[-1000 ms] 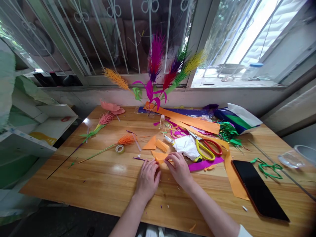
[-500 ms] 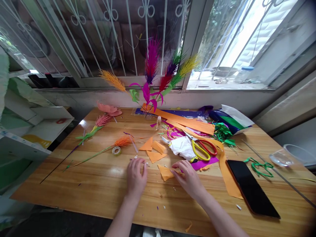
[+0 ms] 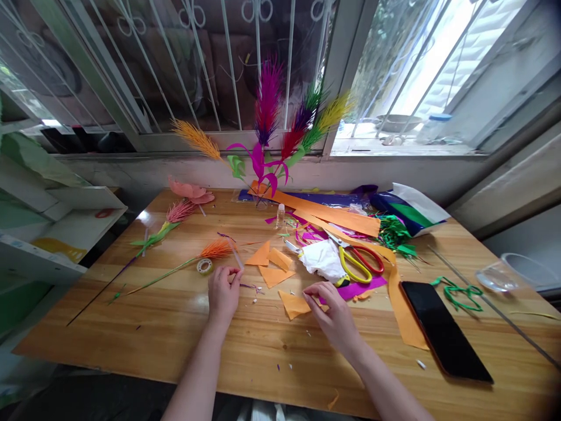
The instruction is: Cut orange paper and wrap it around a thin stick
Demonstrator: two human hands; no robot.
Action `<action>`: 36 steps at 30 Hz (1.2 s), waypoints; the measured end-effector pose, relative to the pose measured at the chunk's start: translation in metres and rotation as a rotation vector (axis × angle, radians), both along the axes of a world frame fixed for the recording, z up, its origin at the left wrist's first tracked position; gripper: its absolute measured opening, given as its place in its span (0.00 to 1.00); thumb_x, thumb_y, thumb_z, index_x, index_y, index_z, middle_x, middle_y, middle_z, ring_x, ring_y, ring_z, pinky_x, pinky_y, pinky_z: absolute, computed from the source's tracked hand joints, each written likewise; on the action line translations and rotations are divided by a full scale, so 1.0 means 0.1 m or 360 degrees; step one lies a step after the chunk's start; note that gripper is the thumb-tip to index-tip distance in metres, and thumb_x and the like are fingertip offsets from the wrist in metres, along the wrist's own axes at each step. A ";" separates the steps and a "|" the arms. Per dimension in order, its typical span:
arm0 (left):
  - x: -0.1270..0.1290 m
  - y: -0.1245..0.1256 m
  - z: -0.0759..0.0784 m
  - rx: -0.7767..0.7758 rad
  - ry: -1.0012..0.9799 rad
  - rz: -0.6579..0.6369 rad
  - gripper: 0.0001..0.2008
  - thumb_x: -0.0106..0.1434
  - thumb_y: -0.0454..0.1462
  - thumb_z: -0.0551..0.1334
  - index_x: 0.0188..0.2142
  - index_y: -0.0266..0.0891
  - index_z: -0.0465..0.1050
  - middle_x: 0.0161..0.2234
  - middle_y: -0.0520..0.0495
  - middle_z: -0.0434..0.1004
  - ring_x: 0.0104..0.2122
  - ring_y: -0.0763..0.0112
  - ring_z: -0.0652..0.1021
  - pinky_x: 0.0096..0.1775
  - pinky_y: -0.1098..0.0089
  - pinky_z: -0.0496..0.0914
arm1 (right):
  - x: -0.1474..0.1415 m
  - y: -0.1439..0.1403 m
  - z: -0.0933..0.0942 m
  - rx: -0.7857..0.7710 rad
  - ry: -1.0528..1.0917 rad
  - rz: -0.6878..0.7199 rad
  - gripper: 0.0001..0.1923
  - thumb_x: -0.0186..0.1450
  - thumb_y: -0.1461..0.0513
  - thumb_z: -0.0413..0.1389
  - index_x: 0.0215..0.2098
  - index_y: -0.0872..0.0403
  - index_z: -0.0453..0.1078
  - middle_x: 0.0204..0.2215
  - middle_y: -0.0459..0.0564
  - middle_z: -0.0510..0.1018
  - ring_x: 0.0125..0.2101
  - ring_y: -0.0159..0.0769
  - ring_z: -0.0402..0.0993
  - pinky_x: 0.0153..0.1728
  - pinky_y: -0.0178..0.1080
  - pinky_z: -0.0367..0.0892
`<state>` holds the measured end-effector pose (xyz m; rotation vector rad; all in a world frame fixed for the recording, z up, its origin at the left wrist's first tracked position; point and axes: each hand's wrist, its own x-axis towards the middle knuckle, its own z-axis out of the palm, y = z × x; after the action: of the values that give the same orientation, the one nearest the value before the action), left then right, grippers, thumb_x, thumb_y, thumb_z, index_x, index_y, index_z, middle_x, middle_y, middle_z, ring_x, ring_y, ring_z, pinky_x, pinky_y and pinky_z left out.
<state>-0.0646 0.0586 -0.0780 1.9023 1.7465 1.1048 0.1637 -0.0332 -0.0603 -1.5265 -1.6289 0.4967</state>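
Observation:
My left hand [image 3: 223, 297] rests low over the table, fingers curled, with thumb and forefinger close together by the lower end of a clear strip [image 3: 236, 256]. Whether they grip it is hard to see. My right hand [image 3: 332, 311] has its thumb and forefinger pinched at the right side of an orange paper piece [image 3: 293, 304]. The fingers hide what is between them, if anything. Beyond the hands lie more orange paper pieces [image 3: 274, 276]. An orange bristly flower spike [image 3: 217, 249] on a green stem and a tape roll [image 3: 204, 266] are left of the strip.
Scissors [image 3: 356, 266] lie by a white crumpled wrapping [image 3: 323, 261]. A phone [image 3: 446, 330] and green cord [image 3: 458, 294] are at the right, near a clear cup [image 3: 499, 278]. A small bottle [image 3: 280, 216] stands before colourful spikes [image 3: 268, 102]. A pink flower [image 3: 189, 190] lies at the back left.
My left hand has moved left and slightly away from me, uncovering small scraps. My right thumb and forefinger have drawn together by the orange paper. The view has shifted slightly.

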 end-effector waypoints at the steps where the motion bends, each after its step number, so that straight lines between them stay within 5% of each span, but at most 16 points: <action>1: 0.03 -0.03 0.04 -0.0041 -0.0221 -0.0026 0.09 0.53 0.42 0.58 0.27 0.38 0.68 0.29 0.47 0.69 0.33 0.66 0.70 0.37 0.65 0.64 | -0.03 0.01 0.03 -0.0047 0.0073 -0.0005 0.07 0.61 0.60 0.48 0.28 0.53 0.65 0.27 0.49 0.70 0.31 0.36 0.65 0.32 0.37 0.62; 5: 0.24 -0.21 0.18 -0.0452 -0.1164 -0.0126 0.11 0.52 0.43 0.59 0.28 0.36 0.65 0.25 0.51 0.68 0.26 0.75 0.69 0.33 0.72 0.65 | -0.27 0.10 0.12 -0.0224 0.0475 0.0017 0.10 0.60 0.57 0.49 0.29 0.54 0.66 0.26 0.49 0.71 0.28 0.34 0.65 0.31 0.36 0.62; 10: 0.50 -0.42 0.23 -0.0629 -0.1680 -0.0050 0.11 0.50 0.41 0.62 0.29 0.36 0.64 0.24 0.53 0.66 0.24 0.79 0.68 0.32 0.75 0.64 | -0.64 0.24 0.16 -0.0386 0.0599 0.0224 0.11 0.60 0.54 0.48 0.30 0.54 0.64 0.25 0.46 0.70 0.26 0.31 0.64 0.27 0.33 0.61; 16: 0.58 -0.50 0.24 -0.0586 -0.1880 0.0022 0.13 0.49 0.40 0.63 0.32 0.37 0.64 0.29 0.50 0.69 0.31 0.75 0.72 0.36 0.72 0.66 | -0.91 0.29 0.04 -0.0241 0.0347 0.0061 0.15 0.64 0.55 0.41 0.23 0.52 0.56 0.20 0.43 0.63 0.23 0.30 0.59 0.24 0.33 0.56; 21: 0.57 -0.54 0.28 -0.0803 -0.2113 0.0010 0.16 0.48 0.40 0.64 0.36 0.36 0.68 0.33 0.47 0.73 0.32 0.74 0.74 0.37 0.72 0.66 | -0.93 0.32 -0.06 -0.0310 0.0777 0.0064 0.16 0.64 0.52 0.40 0.23 0.52 0.54 0.18 0.41 0.57 0.19 0.28 0.54 0.20 0.32 0.53; 26: 0.56 -0.57 0.26 -0.0798 -0.1971 -0.0179 0.13 0.51 0.40 0.62 0.34 0.34 0.72 0.34 0.44 0.75 0.36 0.71 0.73 0.40 0.71 0.66 | -0.88 0.33 -0.06 -0.0380 0.0881 0.0144 0.18 0.63 0.51 0.41 0.22 0.53 0.56 0.17 0.40 0.56 0.18 0.27 0.52 0.19 0.31 0.51; 36: 0.49 -0.55 0.33 -0.1116 -0.2532 0.0037 0.08 0.44 0.34 0.67 0.27 0.34 0.73 0.24 0.52 0.73 0.22 0.83 0.71 0.30 0.79 0.67 | -0.83 0.33 0.00 -0.0620 0.1262 0.0265 0.21 0.57 0.46 0.46 0.20 0.53 0.55 0.12 0.38 0.55 0.14 0.26 0.50 0.16 0.31 0.49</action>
<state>-0.0159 0.0039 -0.0446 0.2255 0.8921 1.1639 0.0810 0.0000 -0.0600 -1.2068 -1.0598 1.3749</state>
